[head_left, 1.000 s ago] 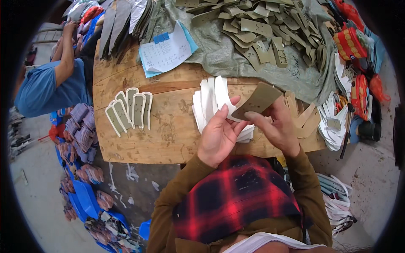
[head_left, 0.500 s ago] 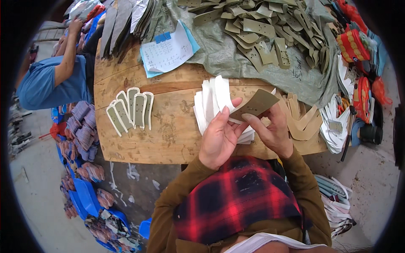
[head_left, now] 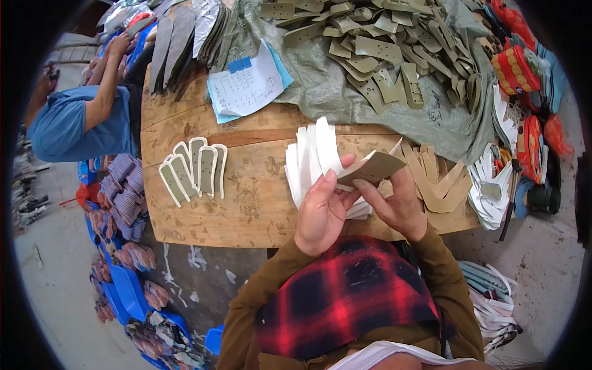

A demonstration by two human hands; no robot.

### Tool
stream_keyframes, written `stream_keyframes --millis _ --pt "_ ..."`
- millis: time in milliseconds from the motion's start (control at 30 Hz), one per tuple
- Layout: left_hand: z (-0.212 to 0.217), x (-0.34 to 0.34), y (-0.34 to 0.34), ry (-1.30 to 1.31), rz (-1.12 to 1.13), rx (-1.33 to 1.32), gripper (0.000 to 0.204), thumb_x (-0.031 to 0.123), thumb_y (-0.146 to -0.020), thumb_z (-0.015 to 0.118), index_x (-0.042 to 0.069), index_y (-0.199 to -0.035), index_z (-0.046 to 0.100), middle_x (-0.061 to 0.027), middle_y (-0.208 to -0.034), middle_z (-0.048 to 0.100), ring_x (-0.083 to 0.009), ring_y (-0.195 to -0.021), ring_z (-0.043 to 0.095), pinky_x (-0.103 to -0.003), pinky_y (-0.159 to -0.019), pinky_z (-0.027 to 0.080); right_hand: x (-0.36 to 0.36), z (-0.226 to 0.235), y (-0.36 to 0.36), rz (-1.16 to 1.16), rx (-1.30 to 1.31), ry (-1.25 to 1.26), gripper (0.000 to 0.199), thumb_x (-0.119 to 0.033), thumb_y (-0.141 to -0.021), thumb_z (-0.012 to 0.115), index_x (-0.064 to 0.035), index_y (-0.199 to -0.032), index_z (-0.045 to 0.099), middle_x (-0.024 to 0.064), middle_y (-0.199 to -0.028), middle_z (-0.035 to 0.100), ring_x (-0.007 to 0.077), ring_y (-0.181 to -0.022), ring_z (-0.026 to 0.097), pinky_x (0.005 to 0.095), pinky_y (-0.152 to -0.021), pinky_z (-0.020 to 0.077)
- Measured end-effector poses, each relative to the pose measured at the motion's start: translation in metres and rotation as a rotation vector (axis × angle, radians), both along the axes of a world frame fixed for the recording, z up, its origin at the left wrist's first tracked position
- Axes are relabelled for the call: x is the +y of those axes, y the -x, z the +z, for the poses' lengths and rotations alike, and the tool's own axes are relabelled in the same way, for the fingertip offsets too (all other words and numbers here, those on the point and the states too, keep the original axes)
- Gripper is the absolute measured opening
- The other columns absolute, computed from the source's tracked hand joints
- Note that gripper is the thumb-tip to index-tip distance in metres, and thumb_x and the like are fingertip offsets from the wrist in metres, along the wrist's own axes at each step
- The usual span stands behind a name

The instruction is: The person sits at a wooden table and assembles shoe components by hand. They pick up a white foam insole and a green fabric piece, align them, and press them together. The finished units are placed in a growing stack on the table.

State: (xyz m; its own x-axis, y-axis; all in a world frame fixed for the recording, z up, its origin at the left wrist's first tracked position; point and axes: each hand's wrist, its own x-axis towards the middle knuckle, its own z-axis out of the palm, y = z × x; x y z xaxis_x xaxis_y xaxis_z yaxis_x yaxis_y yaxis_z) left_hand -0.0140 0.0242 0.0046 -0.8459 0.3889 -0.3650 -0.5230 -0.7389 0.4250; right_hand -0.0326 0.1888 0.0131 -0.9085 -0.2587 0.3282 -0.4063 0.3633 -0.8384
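Observation:
Between my two hands is an olive piece of sheet material, bent slightly and tilted above the table. My left hand is closed on its left end, palm up. With thumb and fingers my right hand pinches its lower right part. A thin pale edge stands out past the piece's upper right corner; what it belongs to is partly hidden. Just behind my left hand lies a stack of white strips. Farther left, several olive pieces with white-bordered edges lie overlapping on the wooden table.
A heap of olive pieces covers a grey-green sack at the back. Clipped papers lie left of it. Tan curved pieces and white scraps are at right. A co-worker in blue works at far left.
The olive piece has tilted in my hands, so its edge shows more and its upper face less. Both hands keep their hold. The co-worker's arms have shifted slightly.

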Motion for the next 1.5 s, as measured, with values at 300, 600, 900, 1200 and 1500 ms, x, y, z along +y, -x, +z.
stream_keyframes --millis 300,600,900,1200,1500 --pt "0.033 -0.034 0.028 0.772 -0.106 0.395 0.026 0.016 -0.099 0.056 -0.005 -0.111 0.064 -0.0125 -0.1 0.071 -0.0173 -0.091 0.067 -0.03 -0.081 0.053 0.008 0.003 -0.008 0.095 0.386 -0.167 0.036 -0.007 -0.072 0.072 -0.0024 -0.101 0.051 0.0155 -0.098 0.062 0.0302 -0.079 0.065 0.0385 -0.064 0.053" --pt "0.05 -0.026 0.012 1.323 0.027 0.858 0.011 0.004 -0.092 0.063 -0.001 -0.1 0.067 -0.0149 -0.082 0.069 -0.0209 -0.067 0.068 -0.029 -0.06 0.051 0.009 0.008 -0.016 0.069 0.349 -0.382 0.025 -0.007 -0.075 0.061 -0.0034 -0.097 0.051 0.0102 -0.085 0.051 0.0253 -0.07 0.059 0.0352 -0.06 0.0484" --pt "0.058 -0.025 -0.004 1.353 -0.012 0.883 0.016 0.004 -0.094 0.059 -0.002 -0.107 0.067 -0.0149 -0.085 0.07 -0.0195 -0.066 0.068 -0.03 -0.059 0.051 0.007 0.001 -0.021 0.03 0.335 -0.391 0.026 -0.006 -0.074 0.061 -0.0037 -0.098 0.05 0.0092 -0.082 0.048 0.0241 -0.068 0.058 0.0348 -0.059 0.0478" --pt "0.051 -0.033 -0.004 1.163 -0.177 0.538 0.026 0.011 -0.099 0.048 -0.003 -0.11 0.067 -0.0116 -0.082 0.068 -0.0117 -0.065 0.061 -0.026 -0.061 0.049 0.003 0.001 -0.022 0.015 0.291 -0.482 0.019 -0.009 -0.077 0.058 -0.0059 -0.095 0.05 0.008 -0.08 0.047 0.0218 -0.066 0.056 0.034 -0.059 0.0468" --pt "0.038 -0.031 -0.004 1.065 -0.137 0.447 0.036 0.015 -0.1 0.041 -0.008 -0.114 0.065 -0.0107 -0.088 0.068 -0.0119 -0.08 0.06 -0.028 -0.074 0.049 -0.003 -0.008 -0.02 0.04 0.241 -0.54 0.016 -0.008 -0.079 0.058 -0.0068 -0.092 0.049 0.0083 -0.079 0.045 0.0224 -0.065 0.056 0.0351 -0.058 0.0472"
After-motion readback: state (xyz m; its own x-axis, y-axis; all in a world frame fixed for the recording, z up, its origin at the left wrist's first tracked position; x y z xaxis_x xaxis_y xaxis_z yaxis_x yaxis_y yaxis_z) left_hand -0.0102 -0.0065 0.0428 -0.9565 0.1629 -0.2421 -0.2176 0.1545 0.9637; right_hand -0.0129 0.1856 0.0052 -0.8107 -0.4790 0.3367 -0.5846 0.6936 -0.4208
